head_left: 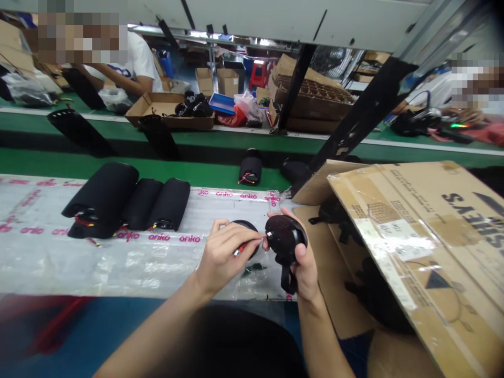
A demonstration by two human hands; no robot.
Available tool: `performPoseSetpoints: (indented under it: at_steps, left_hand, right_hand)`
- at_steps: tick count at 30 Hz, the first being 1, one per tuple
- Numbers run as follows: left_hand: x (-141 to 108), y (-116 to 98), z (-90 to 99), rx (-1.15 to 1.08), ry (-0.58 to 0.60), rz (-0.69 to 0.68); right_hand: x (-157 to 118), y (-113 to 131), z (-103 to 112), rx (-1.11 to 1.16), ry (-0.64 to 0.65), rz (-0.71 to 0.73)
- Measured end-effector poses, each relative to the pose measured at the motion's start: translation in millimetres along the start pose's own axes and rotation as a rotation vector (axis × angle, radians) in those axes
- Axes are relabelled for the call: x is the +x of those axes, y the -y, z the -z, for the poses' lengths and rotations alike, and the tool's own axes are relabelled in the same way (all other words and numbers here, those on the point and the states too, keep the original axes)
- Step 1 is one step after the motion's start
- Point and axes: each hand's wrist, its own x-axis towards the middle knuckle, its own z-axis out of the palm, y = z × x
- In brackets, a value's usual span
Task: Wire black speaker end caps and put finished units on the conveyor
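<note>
My right hand (306,268) is closed round a round, glossy black cap (281,239) with a short black strap (289,278) hanging below it. A small white connector (269,234) sits at the cap's left edge. My left hand (226,254) is closed, its thumb and fingertips pinching thin red wires (264,237) right beside that connector. Whether the plug is seated I cannot tell. Partly hidden behind the left fingers is another round black part (252,227). Left of my hands, several black fabric-covered cylinders (171,202) lie on the bench with coloured wires at their ends.
An open cardboard box (425,226) with black parts inside stands close at my right. Beyond the plastic-covered bench (157,268) runs a green conveyor (208,173) carrying another cylinder (250,165). A slanted black post (354,115) rises near the box. Co-workers sit across the line.
</note>
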Motion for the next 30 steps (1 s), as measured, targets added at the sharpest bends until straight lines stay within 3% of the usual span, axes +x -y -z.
performPoseSetpoints:
  at_steps: [7, 10, 18, 20, 25, 28, 30]
  left_hand:
    - [2.0, -2.7, -0.6, -0.049, -0.004, 0.017]
    - [1.5, -1.3, -0.9, -0.046, -0.006, -0.002]
    - [-3.7, 8.0, -4.9, -0.029, -0.038, 0.029]
    - [-5.5, 10.9, -0.4, -0.042, -0.025, 0.042]
    - [-10.4, 20.5, 33.9, -0.250, 0.185, 0.042]
    - [-10.2, 25.4, 44.7, -0.331, 0.190, -0.037]
    - [-8.5, 26.3, 39.2, -0.303, 0.169, -0.117]
  right_hand:
    - [3.0, 7.4, 6.0, -0.151, 0.055, 0.105]
    - [3.5, 10.6, 5.4, -0.283, 0.147, 0.176]
    - [16.0, 30.3, -3.8, -0.469, 0.300, 0.139]
    - [17.9, 29.9, -7.2, -0.494, 0.298, 0.119]
    - [16.0, 22.9, -11.2, -0.424, 0.271, 0.079]
    - [13.3, 19.7, -11.7, -0.345, 0.207, 0.034]
    - [11.9, 17.7, -11.6, -0.298, 0.174, -0.002]
